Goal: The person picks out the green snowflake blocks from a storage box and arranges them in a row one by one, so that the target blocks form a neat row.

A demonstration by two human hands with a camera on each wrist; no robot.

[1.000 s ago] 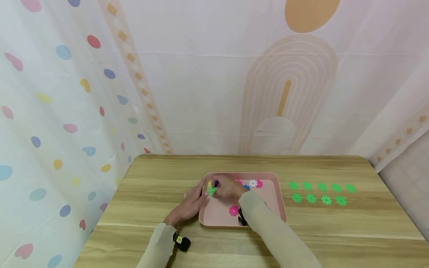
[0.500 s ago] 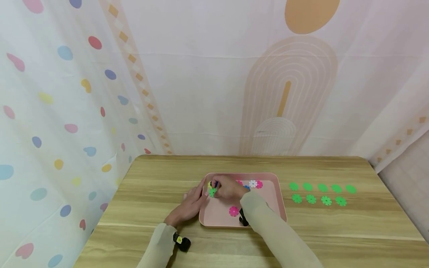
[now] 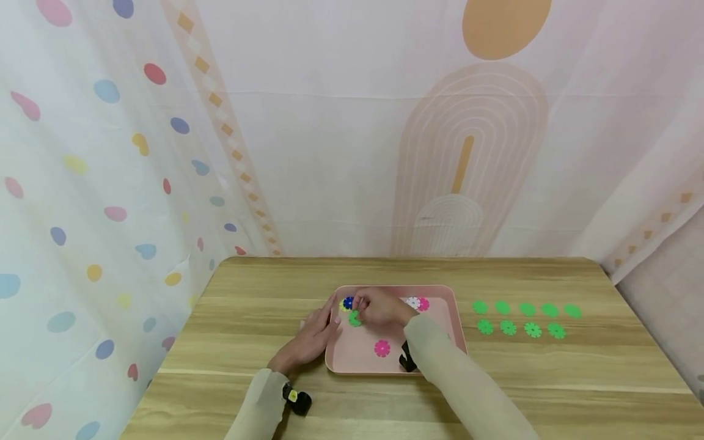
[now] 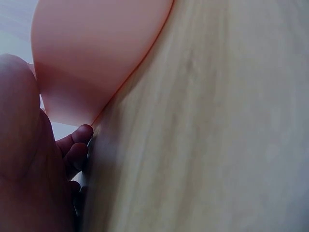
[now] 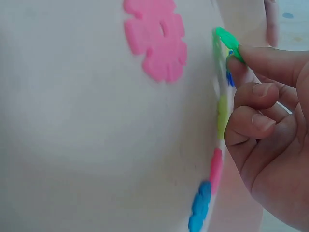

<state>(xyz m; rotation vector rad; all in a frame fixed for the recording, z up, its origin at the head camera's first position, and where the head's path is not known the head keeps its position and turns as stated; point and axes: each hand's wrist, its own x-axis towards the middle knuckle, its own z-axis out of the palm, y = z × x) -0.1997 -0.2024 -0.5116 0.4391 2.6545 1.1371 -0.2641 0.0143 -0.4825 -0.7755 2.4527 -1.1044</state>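
Observation:
My right hand point(image 3: 379, 307) pinches a green snowflake disc point(image 5: 227, 41) by its edge between thumb and finger, over the left part of the pink tray point(image 3: 352, 357). The other fingers curl inward in the right wrist view. Just behind the held disc, a dark blue disc point(image 3: 349, 303) overlaps a yellow one in the tray's back left corner. My left hand point(image 3: 310, 339) lies along the tray's left side, fingers extended at the rim and holding nothing. A pink disc point(image 3: 382, 348) lies on the tray floor nearer the front.
A white disc point(image 3: 413, 302) and a pink disc point(image 3: 423, 304) lie at the tray's back; a light blue disc point(image 5: 199, 208) shows in the right wrist view. Right of the tray, several green discs point(image 3: 527, 310) form two rows on the wooden table point(image 3: 264, 281). A patterned curtain hangs behind.
My right hand has drawn slightly right with the green disc, uncovering the dark blue disc that its fingers partly hid. The left hand stays at the tray's side.

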